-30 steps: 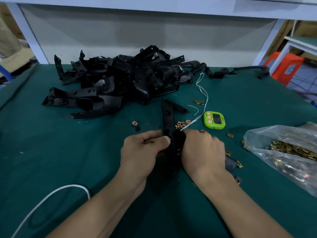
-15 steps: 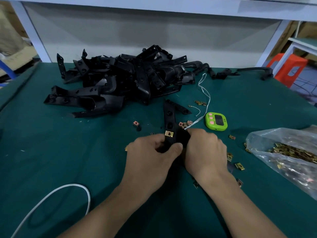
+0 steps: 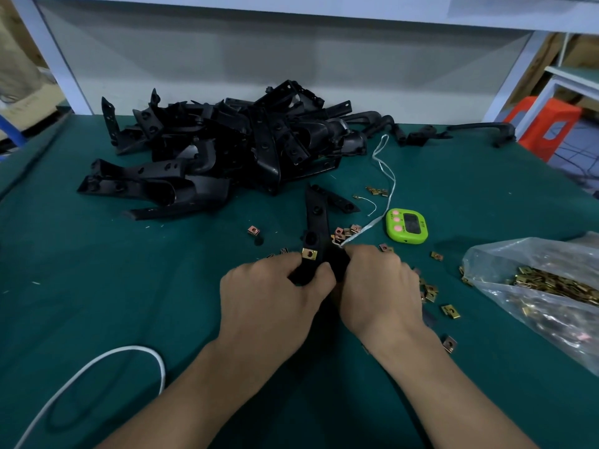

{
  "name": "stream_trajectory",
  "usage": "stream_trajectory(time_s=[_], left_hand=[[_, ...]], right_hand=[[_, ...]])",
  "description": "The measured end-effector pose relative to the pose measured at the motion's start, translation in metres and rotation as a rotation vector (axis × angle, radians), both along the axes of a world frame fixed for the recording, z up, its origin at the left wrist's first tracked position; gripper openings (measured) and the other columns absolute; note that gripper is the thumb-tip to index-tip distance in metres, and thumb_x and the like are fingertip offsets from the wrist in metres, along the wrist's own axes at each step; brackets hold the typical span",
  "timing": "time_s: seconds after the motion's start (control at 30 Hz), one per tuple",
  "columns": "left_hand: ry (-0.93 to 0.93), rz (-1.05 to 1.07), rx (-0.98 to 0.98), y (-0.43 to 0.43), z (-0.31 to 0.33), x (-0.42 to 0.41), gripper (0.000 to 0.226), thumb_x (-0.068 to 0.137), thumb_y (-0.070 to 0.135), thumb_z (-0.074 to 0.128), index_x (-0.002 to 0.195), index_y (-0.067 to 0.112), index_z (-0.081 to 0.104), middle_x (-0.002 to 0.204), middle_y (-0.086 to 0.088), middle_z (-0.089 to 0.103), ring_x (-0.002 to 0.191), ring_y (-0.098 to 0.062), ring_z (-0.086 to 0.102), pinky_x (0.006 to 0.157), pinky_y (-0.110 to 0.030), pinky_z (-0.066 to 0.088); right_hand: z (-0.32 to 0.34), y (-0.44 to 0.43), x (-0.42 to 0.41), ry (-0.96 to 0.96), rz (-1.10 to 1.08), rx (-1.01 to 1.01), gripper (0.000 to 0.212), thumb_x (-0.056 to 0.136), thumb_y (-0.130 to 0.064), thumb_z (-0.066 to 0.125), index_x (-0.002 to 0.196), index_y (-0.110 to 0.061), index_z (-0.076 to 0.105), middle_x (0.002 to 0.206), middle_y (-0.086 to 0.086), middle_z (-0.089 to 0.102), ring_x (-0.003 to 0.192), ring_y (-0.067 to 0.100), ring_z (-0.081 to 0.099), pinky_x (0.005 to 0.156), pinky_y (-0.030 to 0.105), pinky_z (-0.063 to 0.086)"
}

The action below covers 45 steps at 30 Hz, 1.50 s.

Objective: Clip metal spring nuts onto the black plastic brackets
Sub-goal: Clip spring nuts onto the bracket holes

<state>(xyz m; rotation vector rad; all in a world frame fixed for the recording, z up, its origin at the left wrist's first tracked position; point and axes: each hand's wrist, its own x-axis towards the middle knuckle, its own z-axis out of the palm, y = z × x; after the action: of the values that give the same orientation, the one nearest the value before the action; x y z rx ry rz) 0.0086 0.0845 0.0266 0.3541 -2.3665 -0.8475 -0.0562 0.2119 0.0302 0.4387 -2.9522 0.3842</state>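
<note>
A long black plastic bracket (image 3: 316, 222) lies on the green table, pointing away from me, its near end held between both hands. A brass spring nut (image 3: 309, 253) sits clipped on the bracket's left edge just above my fingers. My left hand (image 3: 270, 296) grips the bracket's near end from the left. My right hand (image 3: 377, 286) grips it from the right, fingers curled over the black part. Loose spring nuts (image 3: 431, 291) lie scattered to the right of my right hand, and a few more spring nuts (image 3: 345, 233) beside the bracket.
A big pile of black brackets (image 3: 227, 150) fills the back of the table. A clear plastic bag of spring nuts (image 3: 544, 286) lies at the right. A green timer (image 3: 406, 225) with a white cord sits right of the bracket. A white cable (image 3: 97, 367) loops at the near left.
My left thumb slid off the bracket's edge, uncovering a brass nut clipped there. Both hands shifted slightly right and toward me on the bracket.
</note>
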Motion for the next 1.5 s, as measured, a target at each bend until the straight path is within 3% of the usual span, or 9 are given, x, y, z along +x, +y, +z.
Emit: stream_trajectory(time_s=[0.23,0.47,0.67,0.8,0.93,1.0,1.1,1.27,1.5], left_hand=[[0.153,-0.068,-0.187,-0.009,0.002,-0.003,0.048,0.08,0.046,0.062,0.048,0.017,0.041,0.048,0.008,0.02,0.044,-0.012,0.027,0.047,-0.024,0.023],[-0.026,-0.041,-0.086,-0.001,0.004,-0.002,0.042,0.078,0.061,0.052,0.068,0.026,0.072,0.053,0.008,0.063,0.049,-0.013,0.055,0.051,-0.033,0.047],[0.011,-0.089,-0.091,-0.008,0.003,-0.003,0.048,0.081,0.056,0.05,0.055,0.017,0.058,0.043,0.005,0.049,0.043,-0.018,0.045,0.046,-0.034,0.043],[0.096,-0.161,-0.171,-0.019,0.003,-0.009,0.05,0.086,0.05,0.057,0.05,0.016,0.047,0.043,0.01,0.035,0.043,-0.014,0.036,0.044,-0.028,0.034],[0.059,-0.236,0.091,-0.034,-0.004,-0.01,0.051,0.097,0.059,0.046,0.075,0.021,0.072,0.052,0.005,0.056,0.053,-0.012,0.055,0.049,-0.019,0.037],[0.049,-0.172,0.121,-0.043,-0.004,-0.013,0.036,0.098,0.047,0.053,0.086,0.025,0.079,0.059,0.011,0.067,0.064,-0.006,0.064,0.059,-0.014,0.044],[-0.01,-0.139,0.034,-0.046,-0.004,-0.019,0.017,0.086,0.02,0.075,0.094,0.033,0.081,0.064,0.021,0.063,0.072,0.005,0.06,0.067,0.0,0.039],[-0.106,-0.328,-0.18,-0.035,-0.013,-0.019,0.022,0.078,0.028,0.082,0.1,0.033,0.081,0.085,0.021,0.061,0.092,-0.004,0.047,0.09,-0.019,0.042],[-0.194,-0.319,-0.154,-0.033,-0.022,-0.024,0.013,0.081,0.04,0.081,0.094,0.038,0.08,0.097,0.024,0.06,0.095,0.002,0.038,0.086,-0.018,0.035]], right_hand=[[-0.001,-0.002,0.001,-0.005,0.011,-0.008,0.011,0.083,-0.027,0.064,0.092,-0.029,0.059,0.081,0.0,0.062,0.082,0.034,0.066,0.063,0.033,0.039],[0.001,0.003,-0.003,0.015,0.012,-0.008,0.01,0.081,-0.031,0.065,0.086,-0.031,0.057,0.077,-0.003,0.061,0.082,0.032,0.067,0.062,0.032,0.038],[0.0,0.001,-0.002,-0.043,0.078,-0.061,0.018,0.08,-0.027,0.066,0.083,-0.033,0.049,0.063,-0.007,0.038,0.081,0.034,0.066,0.062,0.032,0.041],[0.001,0.001,-0.006,-0.111,0.092,-0.125,0.011,0.08,-0.029,0.068,0.085,-0.029,0.058,0.067,-0.005,0.048,0.08,0.034,0.065,0.065,0.033,0.05],[0.004,0.01,-0.015,-0.208,0.085,-0.181,0.018,0.072,-0.023,0.07,0.09,-0.023,0.07,0.077,0.005,0.066,0.076,0.032,0.064,0.065,0.038,0.056],[0.004,0.018,-0.022,-0.218,0.021,-0.235,0.006,0.074,-0.019,0.071,0.078,-0.02,0.068,0.07,0.005,0.065,0.069,0.033,0.063,0.055,0.034,0.049],[0.005,0.027,-0.031,-0.221,-0.062,-0.302,0.023,0.078,-0.022,0.072,0.06,-0.02,0.059,0.06,0.002,0.058,0.061,0.027,0.058,0.049,0.03,0.036],[0.006,0.03,-0.035,-0.243,-0.078,-0.342,0.03,0.081,-0.026,0.073,0.055,-0.021,0.057,0.054,-0.003,0.054,0.055,0.017,0.054,0.045,0.029,0.033],[0.006,0.025,-0.033,-0.268,0.014,-0.359,0.018,0.073,-0.022,0.081,0.065,-0.023,0.066,0.064,-0.003,0.066,0.066,0.023,0.064,0.056,0.035,0.051]])
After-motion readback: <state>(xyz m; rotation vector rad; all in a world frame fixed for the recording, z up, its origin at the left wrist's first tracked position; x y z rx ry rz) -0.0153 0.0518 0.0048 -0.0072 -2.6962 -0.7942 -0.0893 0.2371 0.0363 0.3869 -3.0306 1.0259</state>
